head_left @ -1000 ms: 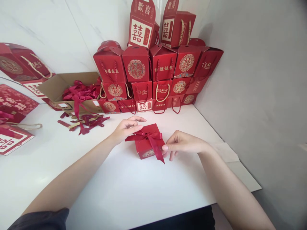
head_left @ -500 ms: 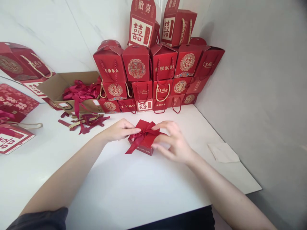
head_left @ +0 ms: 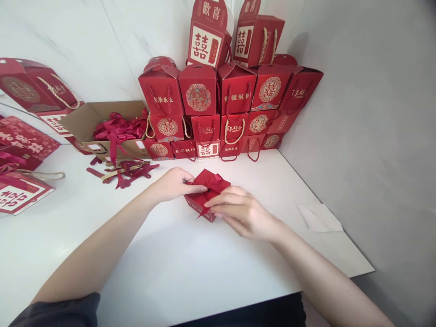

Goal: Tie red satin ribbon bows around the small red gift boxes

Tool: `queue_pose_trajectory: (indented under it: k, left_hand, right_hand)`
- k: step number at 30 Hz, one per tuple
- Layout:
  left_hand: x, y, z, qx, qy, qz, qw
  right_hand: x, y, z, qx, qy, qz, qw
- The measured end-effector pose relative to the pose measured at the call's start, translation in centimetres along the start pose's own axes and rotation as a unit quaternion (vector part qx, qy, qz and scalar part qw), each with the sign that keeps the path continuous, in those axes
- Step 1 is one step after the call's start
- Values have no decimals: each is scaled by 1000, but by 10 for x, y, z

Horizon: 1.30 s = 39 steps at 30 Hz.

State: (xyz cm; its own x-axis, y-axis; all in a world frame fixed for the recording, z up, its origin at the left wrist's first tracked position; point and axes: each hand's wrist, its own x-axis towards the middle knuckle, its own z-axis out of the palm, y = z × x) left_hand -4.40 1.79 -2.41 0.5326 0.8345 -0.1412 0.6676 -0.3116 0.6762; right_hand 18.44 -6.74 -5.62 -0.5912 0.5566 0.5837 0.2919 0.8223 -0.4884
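A small red gift box (head_left: 207,178) with a dark red ribbon bow (head_left: 214,183) lies on the white table (head_left: 177,263), turned at an angle. My left hand (head_left: 175,183) pinches the left loop of the bow at the box's left side. My right hand (head_left: 243,212) lies over the box's near right corner, fingers pressed together on the ribbon tail there. Part of the box and bow is hidden under my right hand.
Several red gift boxes (head_left: 231,95) are stacked against the back wall. An open cardboard box (head_left: 88,119) of red ribbons stands at the back left, with loose ribbon pieces (head_left: 126,171) in front. More red boxes (head_left: 20,190) lie far left. A white paper (head_left: 320,218) lies right.
The box has been turned and shifted slightly away. My right hand moved from the ribbon tail at the right, over the box, to its near right corner. My left hand stayed on the bow.
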Motion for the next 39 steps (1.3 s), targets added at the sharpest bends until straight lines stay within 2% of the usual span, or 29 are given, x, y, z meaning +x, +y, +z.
queue_pose_trajectory:
  k: [3,5,7,8,9,11,13,14,16,21,25,28,32,34,36,39]
  left_hand:
    - [-1,1,2,7,5,-17,1000]
    - [-1,1,2,17,19,-18,1000]
    - [-1,0,2,13,24,-14,1000]
    - [-1,0,2,3,17,-11,1000]
    - [-1,-1,1,-12,3,-10,1000]
    - [-1,-1,-1,-44,-31,-17,998]
    - [-1,-1,-3,-64,-53,-37,996]
    - [-1,-1,-4,-69,-55,-45,995]
    - [-1,0,-5,-73,-53,-47,995]
    - [0,0,-7,-68,-51,-38,996]
    - [3,-4,-11,-65,-69,-24,995]
    - [6,-10,-12,-102,-79,-11,992]
    - [7,-17,-16,-131,-90,12,987]
    - [5,-17,-19,-123,-70,19,990]
    - [2,-13,-22,-105,-49,27,993]
    - [-4,-2,-23,-47,-43,37,997]
  right_hand:
    - [-3,1,-21,96,-47,84,991]
    - [-5,4,-33,148,-120,135,972]
    - [-8,10,-42,207,-223,199,932]
    - [-10,15,-44,236,-261,243,904]
    - [-12,20,-46,254,-274,293,880]
    - [-15,31,-46,246,-216,390,860]
    - [-16,39,-41,201,-118,444,865]
    - [-15,41,-39,185,-86,454,867]
    - [-13,42,-33,197,-78,451,867]
    - [-10,40,-34,281,-128,403,861]
    - [-13,46,-37,304,-189,398,845]
    - [-15,51,-34,316,-224,395,833]
    - [-20,57,-35,281,-288,397,825]
    - [-23,60,-38,228,-311,408,828]
    - [-24,63,-41,153,-249,427,856]
    - [-20,60,-39,88,-69,434,894]
